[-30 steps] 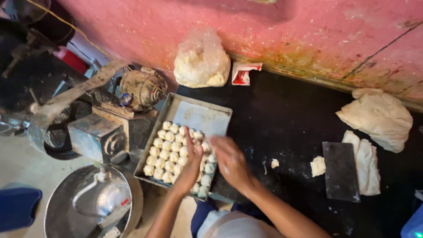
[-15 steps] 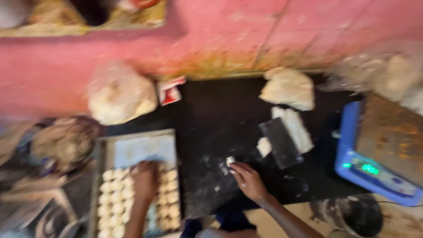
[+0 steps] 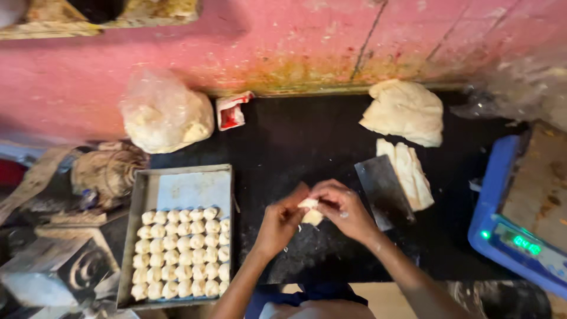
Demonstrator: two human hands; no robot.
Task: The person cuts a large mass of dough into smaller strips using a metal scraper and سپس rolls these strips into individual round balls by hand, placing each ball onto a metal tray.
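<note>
Both my hands meet over the black worktop [image 3: 295, 136], pinching one small pale piece of dough [image 3: 310, 211]. My left hand [image 3: 279, 223] holds it from the left and my right hand [image 3: 344, 210] from the right. To the left lies a metal tray [image 3: 189, 188] with several rows of small dough balls [image 3: 182, 251]. A flat metal scraper [image 3: 384, 190] rests just right of my right hand, beside a strip of dough [image 3: 409, 173]. A larger lump of dough [image 3: 405, 110] sits farther back.
A clear plastic bag of dough [image 3: 165, 115] and a small red and white packet [image 3: 232, 110] stand against the pink wall. A blue scale [image 3: 514, 212] with a green display is at the right. Metal machinery [image 3: 77, 195] crowds the left side.
My left hand has left the tray and come across to my right hand. Both now hold a small piece of dough. The view has swung to the right.
</note>
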